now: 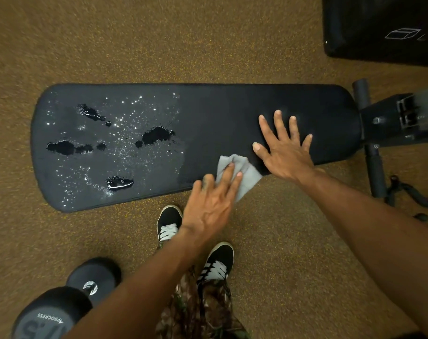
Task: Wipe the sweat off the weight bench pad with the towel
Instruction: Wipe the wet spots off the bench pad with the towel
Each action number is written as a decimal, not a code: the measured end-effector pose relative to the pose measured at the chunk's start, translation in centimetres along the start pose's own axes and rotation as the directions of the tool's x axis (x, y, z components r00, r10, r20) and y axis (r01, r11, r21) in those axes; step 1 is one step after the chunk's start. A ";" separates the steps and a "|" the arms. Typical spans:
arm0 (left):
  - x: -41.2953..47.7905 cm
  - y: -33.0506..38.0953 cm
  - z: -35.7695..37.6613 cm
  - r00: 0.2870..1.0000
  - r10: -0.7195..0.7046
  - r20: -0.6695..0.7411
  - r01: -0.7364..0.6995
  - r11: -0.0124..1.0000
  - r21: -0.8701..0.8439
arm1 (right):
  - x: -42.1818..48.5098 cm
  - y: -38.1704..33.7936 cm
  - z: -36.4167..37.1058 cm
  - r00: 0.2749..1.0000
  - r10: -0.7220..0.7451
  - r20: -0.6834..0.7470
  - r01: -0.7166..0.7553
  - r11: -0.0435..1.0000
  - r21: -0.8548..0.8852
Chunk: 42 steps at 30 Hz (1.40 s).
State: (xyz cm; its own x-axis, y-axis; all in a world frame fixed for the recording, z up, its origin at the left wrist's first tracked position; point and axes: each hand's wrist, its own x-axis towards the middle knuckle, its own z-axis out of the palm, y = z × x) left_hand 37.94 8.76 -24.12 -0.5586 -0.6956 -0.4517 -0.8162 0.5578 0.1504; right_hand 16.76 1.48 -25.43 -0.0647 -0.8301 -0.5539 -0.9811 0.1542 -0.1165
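Note:
A long black weight bench pad (220,111) lies across the view. Its left half carries puddles and many droplets of sweat (156,135); its right half looks dull and dry. A small grey towel (248,174) rests on the pad's near edge, partly hanging over it. My left hand (211,206) presses flat on the towel with fingers spread over it. My right hand (285,149) lies flat on the dry right part of the pad, fingers apart, holding nothing.
A black dumbbell (68,299) lies on the brown speckled floor at the lower left. The bench's metal frame and foot rollers (376,148) stick out at the right. A black padded box (379,25) stands at the top right. My shoes (168,222) are just below the pad.

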 end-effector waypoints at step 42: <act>-5.9 -5.5 2.0 0.945 -0.321 -0.060 0.320 0.947 -0.030 | -1.3 -3.3 -0.7 0.993 0.085 -0.081 -0.089 0.995 -0.050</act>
State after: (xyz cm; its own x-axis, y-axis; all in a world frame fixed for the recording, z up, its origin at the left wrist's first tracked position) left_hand 45.99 10.69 -24.06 -0.2750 -0.8636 -0.4225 -0.9560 0.2924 0.0246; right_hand 20.00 1.66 -23.75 -0.1621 -0.8549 -0.4929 -0.9794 0.2005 -0.0257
